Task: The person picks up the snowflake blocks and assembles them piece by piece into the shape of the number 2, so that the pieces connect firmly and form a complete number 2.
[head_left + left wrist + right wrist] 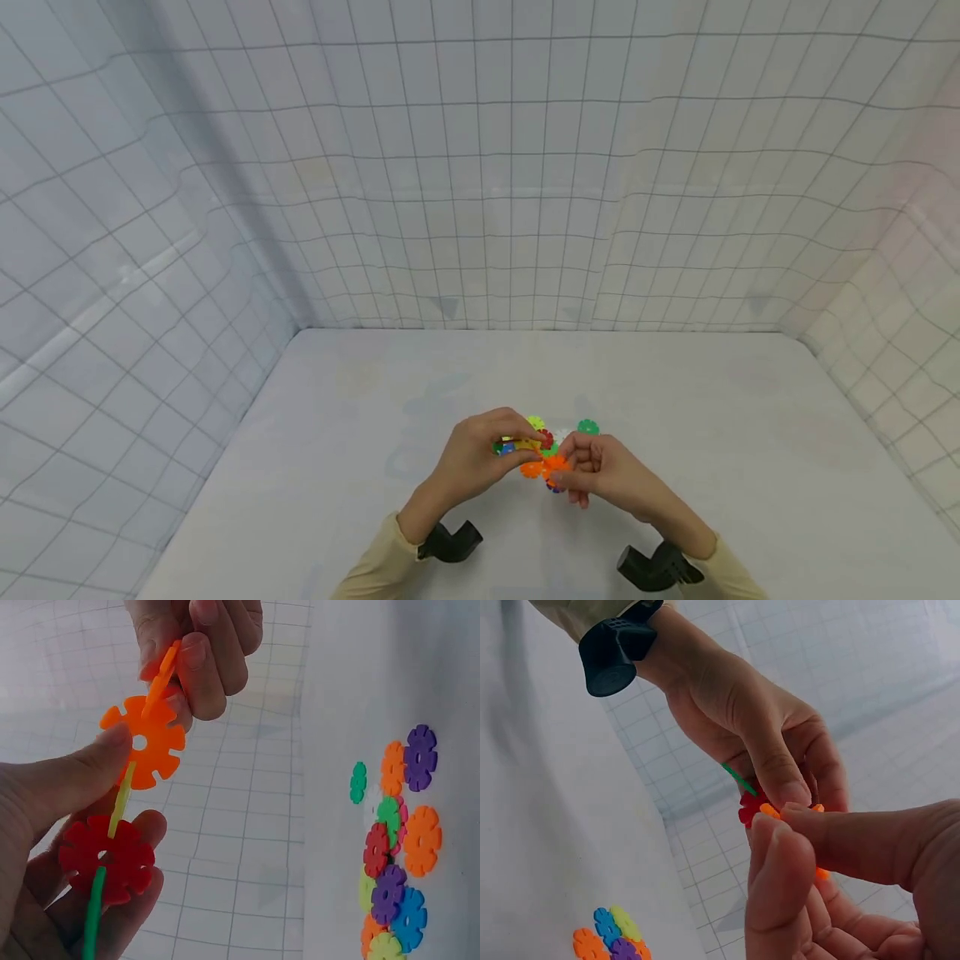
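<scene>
My left hand (487, 446) holds a chain of flower-shaped plastic discs above the white table. In the left wrist view its thumb presses on an orange disc (163, 754). Below that come a yellow disc (120, 806) seen edge-on, a red disc (127, 866) against the fingers, and a green disc (93, 915), also edge-on. Between thumb and fingers, my right hand (607, 471) pinches another orange disc (163, 679), edge-on and meeting the rim of the first one. How deeply their slots join is hidden by fingers.
Several loose discs lie in a cluster on the table beneath the hands, among them an orange one (422, 844), a purple one (421, 759), a blue one (409, 921) and a small-looking green one (588, 427). Grid-patterned white sheeting (480, 183) encloses the table's back and sides.
</scene>
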Demonstrator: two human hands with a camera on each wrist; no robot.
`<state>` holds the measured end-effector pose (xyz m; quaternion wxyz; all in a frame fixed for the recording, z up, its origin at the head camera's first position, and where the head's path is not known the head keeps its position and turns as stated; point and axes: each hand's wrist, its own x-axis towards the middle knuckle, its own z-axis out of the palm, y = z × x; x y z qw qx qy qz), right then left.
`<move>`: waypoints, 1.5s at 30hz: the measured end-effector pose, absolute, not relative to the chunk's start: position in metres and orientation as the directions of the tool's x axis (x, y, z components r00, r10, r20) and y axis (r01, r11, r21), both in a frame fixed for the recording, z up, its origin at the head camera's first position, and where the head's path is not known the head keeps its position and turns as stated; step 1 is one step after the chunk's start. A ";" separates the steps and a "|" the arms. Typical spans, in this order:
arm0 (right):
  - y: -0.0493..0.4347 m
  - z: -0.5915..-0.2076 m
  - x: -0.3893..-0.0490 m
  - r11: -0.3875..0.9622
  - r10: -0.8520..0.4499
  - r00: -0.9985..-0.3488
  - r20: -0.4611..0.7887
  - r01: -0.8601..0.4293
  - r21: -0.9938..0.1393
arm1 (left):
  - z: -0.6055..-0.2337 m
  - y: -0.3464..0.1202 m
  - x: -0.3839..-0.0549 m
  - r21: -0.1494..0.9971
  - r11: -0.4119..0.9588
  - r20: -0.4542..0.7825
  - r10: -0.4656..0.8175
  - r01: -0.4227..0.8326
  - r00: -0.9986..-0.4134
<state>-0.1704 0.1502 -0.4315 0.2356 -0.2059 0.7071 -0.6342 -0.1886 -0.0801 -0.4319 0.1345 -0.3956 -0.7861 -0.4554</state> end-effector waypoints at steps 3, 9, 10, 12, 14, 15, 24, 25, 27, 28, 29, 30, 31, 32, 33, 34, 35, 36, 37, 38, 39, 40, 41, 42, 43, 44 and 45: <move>0.154 -0.431 -0.174 0.077 -0.554 -0.831 -0.052 0.011 -0.997 | -0.433 -0.083 -0.193 0.642 0.222 0.596 0.458 0.734 -0.660; 0.163 -0.428 -0.180 0.047 -0.479 -0.877 -0.034 0.013 -0.999 | -0.441 -0.091 -0.207 0.714 0.204 0.652 0.157 0.670 -0.742; 0.164 -0.428 -0.180 0.044 -0.467 -0.883 -0.033 0.014 -0.999 | -0.444 -0.092 -0.209 0.746 0.213 0.625 0.101 0.631 -0.774; 0.165 -0.426 -0.181 0.036 -0.445 -0.895 -0.027 0.012 -0.999 | -0.453 -0.093 -0.212 0.806 0.243 0.551 0.024 0.539 -0.834; 0.166 -0.425 -0.182 0.027 -0.423 -0.906 -0.029 0.019 -0.999 | -0.465 -0.094 -0.215 0.849 0.308 0.450 0.004 0.429 -0.893; 0.166 -0.425 -0.182 0.021 -0.413 -0.910 -0.033 0.027 -0.999 | -0.472 -0.094 -0.215 0.857 0.353 0.397 0.014 0.375 -0.918; 0.171 -0.422 -0.183 -0.015 -0.382 -0.924 -0.007 0.014 -1.000 | -0.509 -0.094 -0.215 0.741 0.628 0.148 0.193 0.238 -0.970; 0.172 -0.422 -0.183 -0.020 -0.381 -0.925 0.000 0.008 -1.000 | -0.509 -0.094 -0.215 0.731 0.637 0.147 0.203 0.244 -0.968; 0.173 -0.421 -0.183 -0.033 -0.379 -0.925 0.010 0.003 -0.999 | -0.510 -0.093 -0.215 0.717 0.649 0.146 0.216 0.254 -0.965; 0.174 -0.421 -0.183 -0.037 -0.377 -0.926 0.009 0.005 -0.999 | -0.510 -0.093 -0.215 0.710 0.654 0.149 0.223 0.261 -0.963; 0.174 -0.420 -0.183 -0.040 -0.374 -0.928 0.008 0.007 -0.999 | -0.511 -0.093 -0.215 0.707 0.654 0.155 0.225 0.267 -0.962; 0.175 -0.420 -0.183 -0.041 -0.372 -0.928 0.005 0.011 -0.999 | -0.511 -0.093 -0.216 0.708 0.654 0.157 0.225 0.269 -0.962; 0.175 -0.420 -0.184 -0.042 -0.369 -0.929 0.003 0.014 -0.999 | -0.511 -0.093 -0.216 0.712 0.649 0.159 0.223 0.268 -0.962; 0.175 -0.420 -0.184 -0.043 -0.364 -0.931 -0.003 0.020 -0.999 | -0.511 -0.093 -0.216 0.715 0.645 0.166 0.220 0.271 -0.961; 0.176 -0.420 -0.184 -0.043 -0.360 -0.933 -0.007 0.024 -0.999 | -0.511 -0.093 -0.216 0.715 0.642 0.175 0.219 0.276 -0.960; 0.176 -0.420 -0.184 -0.041 -0.355 -0.935 -0.011 0.027 -0.999 | -0.511 -0.094 -0.217 0.714 0.642 0.183 0.217 0.281 -0.959; 0.176 -0.420 -0.184 -0.041 -0.350 -0.937 -0.013 0.030 -0.999 | -0.511 -0.094 -0.217 0.720 0.637 0.182 0.210 0.275 -0.961; 0.177 -0.420 -0.184 -0.042 -0.347 -0.938 -0.014 0.031 -0.999 | -0.511 -0.095 -0.218 0.720 0.637 0.183 0.208 0.275 -0.961; 0.177 -0.420 -0.184 -0.044 -0.345 -0.939 -0.015 0.032 -0.998 | -0.511 -0.096 -0.218 0.719 0.638 0.185 0.206 0.275 -0.961; 0.178 -0.419 -0.184 -0.047 -0.344 -0.939 -0.014 0.032 -0.998 | -0.511 -0.097 -0.219 0.724 0.633 0.188 0.203 0.275 -0.961; 0.178 -0.418 -0.184 -0.051 -0.346 -0.938 -0.011 0.031 -0.998 | -0.510 -0.098 -0.220 0.730 0.625 0.190 0.200 0.275 -0.961; 0.179 -0.418 -0.183 -0.056 -0.348 -0.937 -0.009 0.031 -0.998 | -0.510 -0.099 -0.221 0.739 0.617 0.190 0.197 0.272 -0.962; 0.179 -0.417 -0.183 -0.062 -0.353 -0.936 -0.006 0.030 -0.998 | -0.509 -0.100 -0.222 0.748 0.607 0.189 0.192 0.268 -0.963; 0.179 -0.417 -0.183 -0.066 -0.357 -0.934 -0.007 0.033 -0.997 | -0.508 -0.102 -0.223 0.755 0.601 0.187 0.187 0.263 -0.964; 0.179 -0.417 -0.183 -0.069 -0.360 -0.933 -0.007 0.034 -0.997 | -0.508 -0.103 -0.224 0.762 0.595 0.183 0.180 0.255 -0.966; 0.179 -0.416 -0.182 -0.070 -0.363 -0.932 -0.007 0.035 -0.997 | -0.507 -0.104 -0.224 0.772 0.586 0.176 0.177 0.248 -0.968; 0.179 -0.416 -0.182 -0.072 -0.363 -0.932 -0.008 0.037 -0.997 | -0.506 -0.105 -0.225 0.776 0.583 0.169 0.175 0.240 -0.970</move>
